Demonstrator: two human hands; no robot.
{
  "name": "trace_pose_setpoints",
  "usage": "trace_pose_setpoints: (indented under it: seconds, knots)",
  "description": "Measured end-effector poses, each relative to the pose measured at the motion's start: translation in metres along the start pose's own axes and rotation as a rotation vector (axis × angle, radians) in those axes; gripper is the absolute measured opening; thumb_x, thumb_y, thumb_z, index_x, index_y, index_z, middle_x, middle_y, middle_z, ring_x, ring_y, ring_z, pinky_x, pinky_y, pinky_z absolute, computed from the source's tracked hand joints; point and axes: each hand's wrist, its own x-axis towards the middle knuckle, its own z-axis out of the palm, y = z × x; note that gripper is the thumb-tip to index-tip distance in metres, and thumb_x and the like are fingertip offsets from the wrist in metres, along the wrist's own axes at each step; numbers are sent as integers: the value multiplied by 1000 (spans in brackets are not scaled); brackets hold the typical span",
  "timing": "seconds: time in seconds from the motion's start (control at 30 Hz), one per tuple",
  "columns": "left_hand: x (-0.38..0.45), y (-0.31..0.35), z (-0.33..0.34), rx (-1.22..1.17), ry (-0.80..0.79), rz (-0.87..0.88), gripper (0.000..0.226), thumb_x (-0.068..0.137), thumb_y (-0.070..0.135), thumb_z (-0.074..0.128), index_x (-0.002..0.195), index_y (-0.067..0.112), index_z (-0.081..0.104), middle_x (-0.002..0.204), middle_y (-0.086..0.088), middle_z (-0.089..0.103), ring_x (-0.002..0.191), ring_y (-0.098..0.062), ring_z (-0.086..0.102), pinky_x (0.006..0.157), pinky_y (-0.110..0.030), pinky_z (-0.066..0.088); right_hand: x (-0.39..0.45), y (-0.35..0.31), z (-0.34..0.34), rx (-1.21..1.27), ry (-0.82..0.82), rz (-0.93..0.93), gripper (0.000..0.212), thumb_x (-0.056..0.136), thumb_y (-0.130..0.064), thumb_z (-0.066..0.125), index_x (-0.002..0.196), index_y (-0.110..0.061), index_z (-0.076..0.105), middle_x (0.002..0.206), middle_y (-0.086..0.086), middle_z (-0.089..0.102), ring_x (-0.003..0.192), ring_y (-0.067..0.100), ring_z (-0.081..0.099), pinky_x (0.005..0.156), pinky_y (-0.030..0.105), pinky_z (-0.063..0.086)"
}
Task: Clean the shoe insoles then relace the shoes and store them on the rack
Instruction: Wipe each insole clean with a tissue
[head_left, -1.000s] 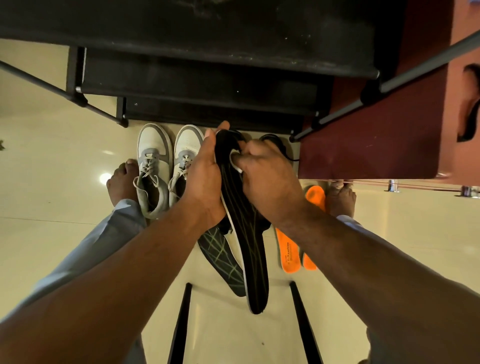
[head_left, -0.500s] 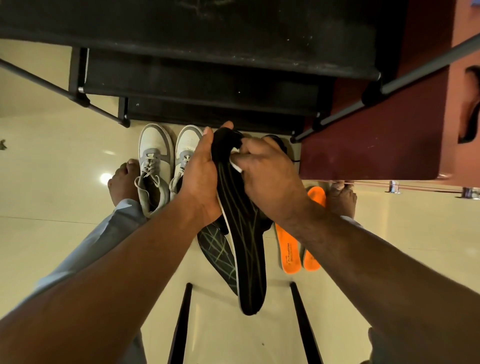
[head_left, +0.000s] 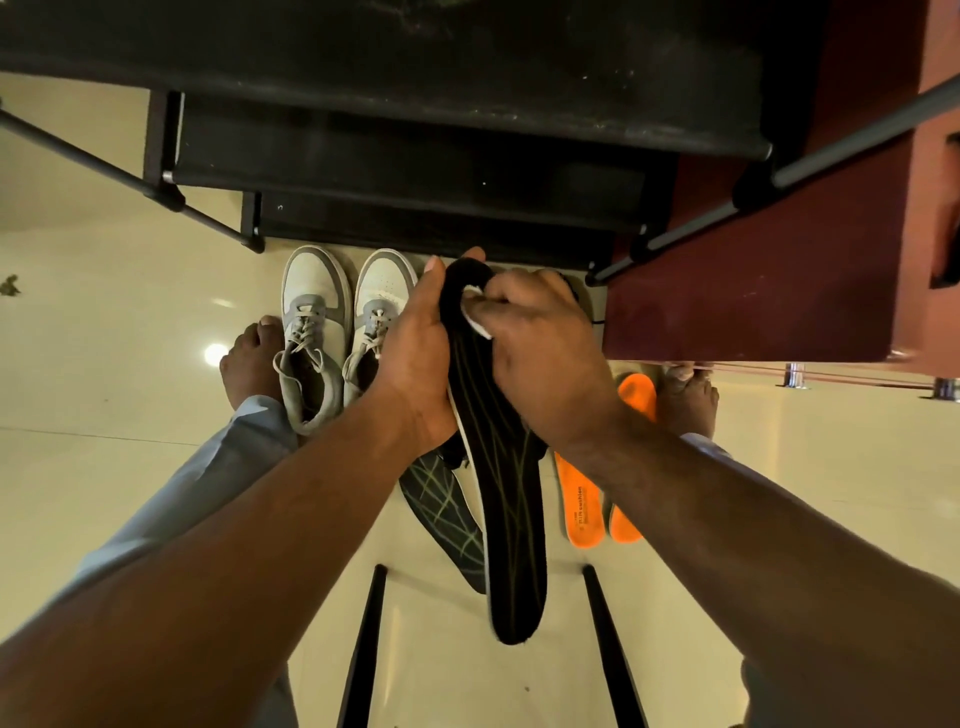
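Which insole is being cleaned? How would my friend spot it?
Start at the black shoe rack, then drop to the two hands in front of it. The left hand holds up a long black insole while the right hand rubs it with a white wipe. The other insoles lie on the floor.

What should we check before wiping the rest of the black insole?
1. Left hand holds the black insole firmly: ok.
2. Right hand pinches the white wipe against the insole: ok.
3. Insole hangs free above the floor: ok.
4. Second black insole and orange insoles wait on the floor: ok.
5. Grey shoes are laced: ok.
6. Wiped part is clean: cannot tell.
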Motion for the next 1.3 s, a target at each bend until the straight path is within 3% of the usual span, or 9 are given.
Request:
trace_pose_setpoints:
  seconds: [0.27, 0.43, 0.57, 0.67, 0.87, 0.97, 1.1, 1.2, 1.3]
  knots:
    - [0, 2, 0, -39, -13, -13, 55, 99, 58, 35, 139, 25, 55, 118, -7, 69, 111, -22, 67, 91, -37, 54, 3, -6, -2, 65, 49, -63, 43, 83, -15, 35, 101, -4, 72, 88, 8, 65, 84, 26, 56, 77, 20, 36]
    - [3, 1, -2, 2, -29, -35, 60, 99, 63, 31, 139, 25, 54, 133, -17, 60, 115, -29, 62, 92, -43, 55, 11, 29, -5, -86, 57, 14, 30, 79, 2, 49, 95, -6, 73, 90, 9, 63, 84, 29, 56, 69, 33, 53]
    - [3, 6, -4, -45, -45, -57, 81, 91, 76, 29, 138, 15, 55, 125, -12, 60, 114, -28, 57, 104, -45, 45, 25, 34, -26, 384, 196, 266, 29, 84, 8, 59, 101, -12, 72, 100, 0, 55, 87, -8, 53, 75, 7, 44]
    - [1, 9, -3, -79, -68, -85, 87, 89, 75, 33, 145, 10, 47, 120, -15, 58, 110, -30, 54, 105, -41, 43, 30, 36, -28, 504, 276, 347, 25, 84, 0, 67, 99, -19, 69, 98, -1, 53, 81, -13, 52, 70, 4, 42]
    - [5, 3, -6, -71, -174, -122, 84, 91, 78, 23, 130, 16, 64, 135, -18, 59, 129, -35, 53, 109, -53, 39, 15, 25, -11, 93, 166, -4, 18, 82, -10, 67, 98, -15, 75, 92, 1, 67, 82, 21, 56, 69, 24, 46]
    - [5, 2, -5, -56, -196, -120, 91, 86, 83, 17, 138, 19, 56, 134, -18, 60, 126, -35, 57, 102, -53, 45, 14, 28, -12, 105, 131, 48, 21, 84, -5, 61, 99, -11, 74, 95, 3, 66, 82, 17, 62, 70, 32, 55]
    - [4, 0, -4, -25, -194, -82, 87, 88, 81, 20, 137, 19, 56, 138, -16, 56, 127, -36, 53, 110, -57, 36, 15, 31, -14, 178, 154, 126, 25, 84, 2, 60, 102, -10, 72, 103, 2, 59, 88, 2, 55, 78, 13, 51]
    - [2, -1, -4, -17, -183, -66, 71, 93, 68, 29, 119, 13, 66, 114, -15, 63, 107, -31, 58, 98, -49, 45, 16, 29, -8, 236, 146, 86, 25, 81, 5, 64, 102, -6, 72, 102, 7, 61, 93, 7, 57, 84, 10, 47]
    - [1, -1, -3, 6, -171, -56, 70, 96, 67, 28, 124, 13, 64, 114, -15, 68, 107, -30, 64, 93, -45, 50, 15, 29, -7, 286, 151, 83, 19, 82, -3, 69, 101, -5, 71, 102, 7, 63, 94, 5, 57, 84, 8, 44]
